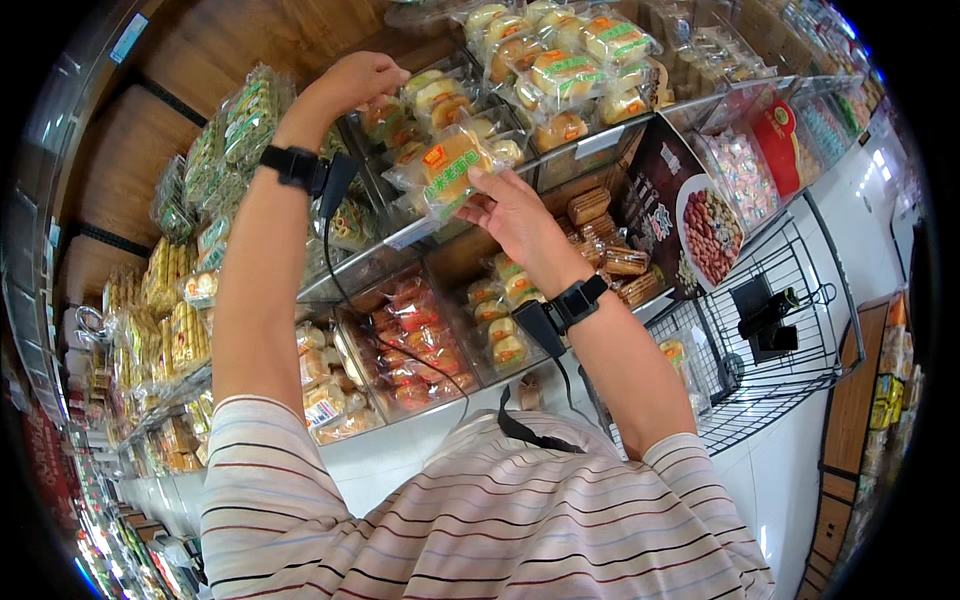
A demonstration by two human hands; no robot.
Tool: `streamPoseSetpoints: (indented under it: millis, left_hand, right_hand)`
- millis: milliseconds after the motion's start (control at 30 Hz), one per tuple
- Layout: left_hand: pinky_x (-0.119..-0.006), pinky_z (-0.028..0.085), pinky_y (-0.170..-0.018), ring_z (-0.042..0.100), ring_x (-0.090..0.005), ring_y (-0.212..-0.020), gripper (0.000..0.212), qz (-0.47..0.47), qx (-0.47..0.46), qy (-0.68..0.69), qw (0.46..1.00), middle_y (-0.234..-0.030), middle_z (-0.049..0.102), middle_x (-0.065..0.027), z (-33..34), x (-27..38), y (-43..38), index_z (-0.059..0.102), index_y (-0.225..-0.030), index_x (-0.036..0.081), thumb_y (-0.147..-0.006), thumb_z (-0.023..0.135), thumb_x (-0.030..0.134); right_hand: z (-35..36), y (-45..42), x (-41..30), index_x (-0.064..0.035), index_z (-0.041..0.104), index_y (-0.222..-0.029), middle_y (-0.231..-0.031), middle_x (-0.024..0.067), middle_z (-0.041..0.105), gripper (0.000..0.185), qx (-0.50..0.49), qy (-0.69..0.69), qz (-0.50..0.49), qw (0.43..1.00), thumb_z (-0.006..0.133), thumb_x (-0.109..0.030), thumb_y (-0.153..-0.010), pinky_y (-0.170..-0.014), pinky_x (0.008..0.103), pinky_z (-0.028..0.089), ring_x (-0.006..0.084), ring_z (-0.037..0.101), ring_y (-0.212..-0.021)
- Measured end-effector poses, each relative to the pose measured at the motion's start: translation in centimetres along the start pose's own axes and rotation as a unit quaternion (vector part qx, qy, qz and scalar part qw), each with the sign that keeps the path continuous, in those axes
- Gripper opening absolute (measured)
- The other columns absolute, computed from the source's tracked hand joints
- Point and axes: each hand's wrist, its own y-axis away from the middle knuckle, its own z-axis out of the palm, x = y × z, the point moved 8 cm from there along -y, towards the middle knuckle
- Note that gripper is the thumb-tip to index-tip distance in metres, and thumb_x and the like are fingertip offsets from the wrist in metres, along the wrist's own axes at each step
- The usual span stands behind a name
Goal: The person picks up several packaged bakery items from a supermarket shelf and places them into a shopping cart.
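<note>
My right hand (514, 214) grips the lower right edge of a clear-wrapped bread packet (448, 163), thumb on top. The packet bears orange and green print and tilts over a clear-walled bin. My left hand (364, 79) hovers at the back left of this bin, fingers curled, close to several wrapped buns (442, 97). Whether its fingertips touch a wrapper is hard to see. Black wrist devices with cables sit on both forearms.
Wrapped buns (570, 67) are heaped in the bin to the right, green-packed snacks (251, 124) to the left. Below are bins of red-wrapped goods (420, 337) and brown biscuit packs (607, 240). A wire shopping cart (750, 390) stands at right beside a printed panel (686, 202).
</note>
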Motion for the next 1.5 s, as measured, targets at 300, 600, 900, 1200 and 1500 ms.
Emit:
streamPoseSetpoints:
  millis: [300,600,900,1200,1500]
  left_hand:
    - [-0.03,0.048,-0.077,0.058,-0.0134,-0.087,0.052,0.083,-0.113,0.089,0.986,-0.094,0.066,-0.0038,7.9,4.3,8.4,0.062,-0.118,0.0,-0.088,0.071,0.041]
    - [-0.038,0.051,-0.076,0.065,-0.0259,-0.09,0.054,0.069,0.034,-0.117,0.99,-0.098,0.067,-0.0142,2.4,-1.7,4.4,0.064,-0.113,0.001,-0.08,0.073,0.043]
    - [-0.049,0.051,-0.086,0.063,-0.0395,-0.102,0.047,0.036,0.133,-0.309,0.941,-0.107,0.065,-0.0229,2.9,-3.1,-0.7,0.063,-0.105,0.001,-0.078,0.071,0.04]
    - [-0.05,0.056,-0.083,0.064,-0.0378,-0.101,0.036,0.071,0.167,-0.341,0.922,-0.109,0.066,-0.02,3.4,-3.8,-3.6,0.062,-0.109,0.002,-0.087,0.07,0.03]
    - [-0.053,0.051,-0.093,0.055,-0.0406,-0.116,0.05,0.028,0.123,-0.275,0.953,-0.124,0.059,-0.0198,4.9,-8.5,-4.7,0.061,-0.124,0.005,-0.085,0.074,0.035]
  right_hand:
    - [1.6,-0.1,1.2,-0.0065,0.052,-0.124,-0.114,0.0056,0.06,0.035,-0.026,0.004,0.009,1.0,0.066,-0.02,-0.095,-0.09,0.037,0.053,0.0185,0.061,-0.102]
    - [0.7,2.6,1.5,-0.0055,0.053,-0.118,-0.117,0.0123,0.059,0.026,0.004,0.013,0.027,1.0,0.061,-0.019,-0.098,-0.091,0.0407,0.054,0.0255,0.061,-0.109]
    - [-1.2,4.8,1.1,-0.0039,0.049,-0.126,-0.122,0.0174,0.057,0.035,0.027,0.016,0.019,0.999,0.061,-0.021,-0.098,-0.09,0.0414,0.055,0.0284,0.062,-0.11]
    - [-2.1,5.6,1.4,-0.0024,0.045,-0.131,-0.121,0.0185,0.058,0.041,0.041,0.033,0.023,0.998,0.06,-0.021,-0.098,-0.089,0.0416,0.055,0.0294,0.062,-0.11]
    - [-1.9,5.8,2.7,-0.0036,0.048,-0.13,-0.117,0.0162,0.062,0.037,0.045,0.055,0.046,0.996,0.057,-0.02,-0.099,-0.087,0.0404,0.055,0.0267,0.064,-0.106]
